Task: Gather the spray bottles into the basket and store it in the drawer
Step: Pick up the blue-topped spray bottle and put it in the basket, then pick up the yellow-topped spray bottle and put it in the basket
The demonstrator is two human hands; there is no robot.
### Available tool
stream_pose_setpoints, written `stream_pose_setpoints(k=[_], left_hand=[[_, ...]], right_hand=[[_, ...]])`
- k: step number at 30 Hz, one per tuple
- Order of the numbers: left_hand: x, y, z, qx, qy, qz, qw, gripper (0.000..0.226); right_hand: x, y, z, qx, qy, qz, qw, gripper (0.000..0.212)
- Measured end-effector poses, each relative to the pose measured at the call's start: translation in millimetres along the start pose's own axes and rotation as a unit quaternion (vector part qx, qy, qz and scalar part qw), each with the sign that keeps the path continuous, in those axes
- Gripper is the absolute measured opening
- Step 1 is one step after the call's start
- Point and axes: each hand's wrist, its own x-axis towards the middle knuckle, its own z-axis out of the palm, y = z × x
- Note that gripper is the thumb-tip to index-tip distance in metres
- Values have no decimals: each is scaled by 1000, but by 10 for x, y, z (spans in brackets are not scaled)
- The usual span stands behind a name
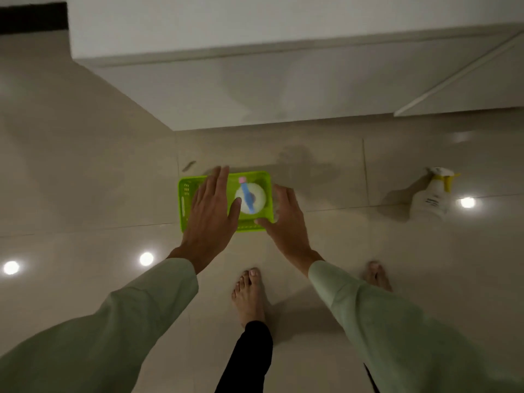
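Both hands spread flat, fingers loose, holding nothing: left hand (pixel 211 211) over the green slotted plastic basket (pixel 185 194), right hand (pixel 286 219) at its right rim. Inside, 1 round white bottle (pixel 256 194), blue-triggered. Another spray bottle (pixel 432 194) stands well right on glossy tiles (pixel 85 180).

Lime-green slotted basket (pixel 184 199), white bottle (pixel 256 194) with blue-and-pink sprayer; another white bottle (pixel 431 197), yellow trigger; glossy beige floor (pixel 85 180); pale green sleeves (pixel 382 321).
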Motion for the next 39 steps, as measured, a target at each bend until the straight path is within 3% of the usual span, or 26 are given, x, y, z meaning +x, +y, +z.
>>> stream_pose_setpoints(k=[7, 15, 20, 25, 31, 39], left_hand=[[-90, 1213, 78, -4, -13, 61, 998, 64], [51, 2658, 743, 25, -65, 114, 991, 64], [303, 3363, 1236, 43, -103, 131, 985, 65], [721, 3690, 1818, 47, -124, 138, 982, 65], [1315, 3493, 2568, 70, -138, 164, 974, 66], [1582, 3048, 2971, 77, -166, 165, 969, 68]], right_hand=[[-376, 310, -1330, -27, 75, 42, 996, 81], [-506, 1099, -2830, -5, 177, 183, 967, 90], [-296, 1640, -3445, -10, 167, 268, 949, 94], [103, 2240, -3553, -7, 146, 334, 931, 98], [747, 2923, -3174, -19, 139, 381, 914, 88], [1036, 3345, -2906, 2, 142, 424, 894, 52]])
